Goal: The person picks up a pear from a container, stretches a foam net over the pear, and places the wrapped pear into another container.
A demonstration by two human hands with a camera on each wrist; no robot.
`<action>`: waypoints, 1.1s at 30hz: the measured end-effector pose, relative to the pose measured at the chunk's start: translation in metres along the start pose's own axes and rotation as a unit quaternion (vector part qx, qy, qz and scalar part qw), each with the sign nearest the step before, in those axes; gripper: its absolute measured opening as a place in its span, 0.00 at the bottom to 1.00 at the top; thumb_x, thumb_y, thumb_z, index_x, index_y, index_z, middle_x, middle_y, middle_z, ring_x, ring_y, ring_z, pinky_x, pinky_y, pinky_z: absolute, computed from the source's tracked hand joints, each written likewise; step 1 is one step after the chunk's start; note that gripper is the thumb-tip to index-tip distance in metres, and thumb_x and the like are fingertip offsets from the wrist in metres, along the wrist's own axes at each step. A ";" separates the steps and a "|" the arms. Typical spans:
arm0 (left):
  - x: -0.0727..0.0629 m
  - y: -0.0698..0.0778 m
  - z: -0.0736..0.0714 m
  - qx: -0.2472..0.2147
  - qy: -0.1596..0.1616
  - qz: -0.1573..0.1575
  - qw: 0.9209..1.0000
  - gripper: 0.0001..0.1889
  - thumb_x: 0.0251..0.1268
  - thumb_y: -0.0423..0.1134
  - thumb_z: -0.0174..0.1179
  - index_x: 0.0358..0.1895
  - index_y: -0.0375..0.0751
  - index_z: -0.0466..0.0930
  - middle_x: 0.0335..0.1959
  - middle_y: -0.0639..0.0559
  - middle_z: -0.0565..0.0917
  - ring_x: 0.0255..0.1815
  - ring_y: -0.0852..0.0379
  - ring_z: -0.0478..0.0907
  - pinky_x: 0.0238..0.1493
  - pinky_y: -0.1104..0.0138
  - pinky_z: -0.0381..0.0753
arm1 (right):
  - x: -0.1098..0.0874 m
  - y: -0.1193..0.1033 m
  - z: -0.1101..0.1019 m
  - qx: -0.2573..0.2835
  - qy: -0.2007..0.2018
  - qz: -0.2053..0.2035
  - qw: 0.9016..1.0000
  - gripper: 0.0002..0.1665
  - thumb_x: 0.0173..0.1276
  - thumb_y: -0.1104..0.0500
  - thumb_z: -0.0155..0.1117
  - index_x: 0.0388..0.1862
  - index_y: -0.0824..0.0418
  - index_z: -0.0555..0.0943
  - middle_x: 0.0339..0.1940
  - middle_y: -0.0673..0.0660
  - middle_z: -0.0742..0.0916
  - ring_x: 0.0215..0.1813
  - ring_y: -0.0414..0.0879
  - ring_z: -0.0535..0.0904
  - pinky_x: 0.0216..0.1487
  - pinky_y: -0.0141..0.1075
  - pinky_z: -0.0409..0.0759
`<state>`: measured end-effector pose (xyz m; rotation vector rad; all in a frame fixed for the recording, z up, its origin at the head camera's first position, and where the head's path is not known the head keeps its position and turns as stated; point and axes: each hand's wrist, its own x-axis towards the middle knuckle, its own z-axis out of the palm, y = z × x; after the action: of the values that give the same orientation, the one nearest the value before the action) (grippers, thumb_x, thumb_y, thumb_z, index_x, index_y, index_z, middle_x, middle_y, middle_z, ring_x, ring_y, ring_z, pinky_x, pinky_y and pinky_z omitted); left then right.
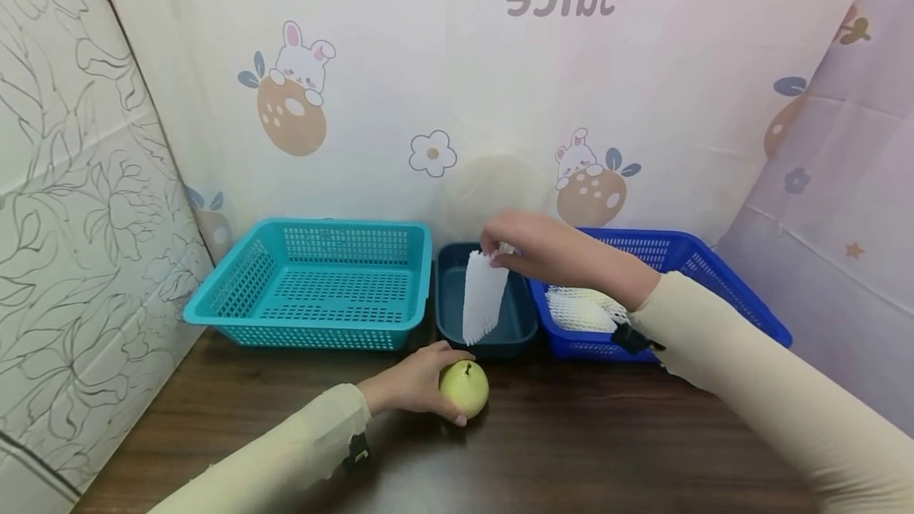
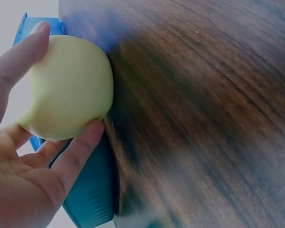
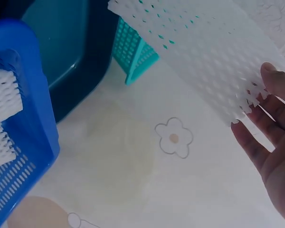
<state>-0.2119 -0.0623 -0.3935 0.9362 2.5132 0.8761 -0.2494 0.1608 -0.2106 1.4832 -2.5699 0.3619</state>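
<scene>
A yellow-green pear with a dark stem is on the wooden table, gripped from the left side by my left hand. In the left wrist view, the thumb and fingers spread around the pear. Over the small dark teal bin, my right hand pinches the upper end of a white foam net sleeve. The sleeve hangs down flattened, and nothing shows inside it. In the right wrist view, thumb and fingertips hold the edge of the foam net sleeve.
A turquoise basket stands at the back left, beside the teal bin. At the back right, a blue basket holds pale fruit in white foam nets, partly behind my right forearm. A printed curtain hangs close behind the containers.
</scene>
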 end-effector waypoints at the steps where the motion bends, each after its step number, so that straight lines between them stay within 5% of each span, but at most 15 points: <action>1: 0.000 0.000 0.000 0.001 -0.001 0.000 1.000 0.43 0.39 0.53 0.77 0.64 0.46 0.72 0.45 0.56 0.72 0.41 0.61 0.71 0.41 0.68 0.74 | -0.004 -0.002 -0.001 -0.002 0.006 -0.008 1.000 0.10 0.64 0.66 0.65 0.40 0.56 0.75 0.39 0.49 0.80 0.45 0.44 0.74 0.47 0.36 0.76; 13: 0.004 0.005 0.003 -0.006 -0.024 0.001 1.000 0.43 0.40 0.51 0.77 0.65 0.50 0.71 0.43 0.59 0.71 0.41 0.62 0.70 0.41 0.69 0.74 | -0.032 -0.020 -0.006 -0.005 0.020 -0.015 1.000 0.15 0.58 0.66 0.71 0.41 0.53 0.78 0.39 0.47 0.82 0.44 0.39 0.77 0.43 0.31 0.79; 25: -0.002 0.009 0.002 -0.015 -0.033 0.010 0.999 0.49 0.45 0.52 0.75 0.72 0.47 0.60 0.59 0.54 0.68 0.53 0.60 0.68 0.52 0.65 0.72 | -0.035 -0.026 -0.012 0.009 0.032 -0.031 0.999 0.17 0.56 0.69 0.71 0.42 0.55 0.78 0.41 0.49 0.82 0.44 0.40 0.78 0.43 0.33 0.80; 33: -0.019 0.015 -0.029 -0.023 -0.015 0.029 0.999 0.46 0.50 0.45 0.73 0.73 0.45 0.57 0.68 0.48 0.64 0.68 0.49 0.60 0.63 0.52 0.64 | -0.030 -0.035 -0.017 0.019 0.044 -0.056 0.997 0.17 0.56 0.71 0.70 0.40 0.56 0.78 0.40 0.49 0.82 0.43 0.41 0.77 0.42 0.33 0.80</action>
<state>-0.2050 -0.0788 -0.3606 1.0052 2.4420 0.9259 -0.2042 0.1734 -0.1975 1.5796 -2.4128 0.4515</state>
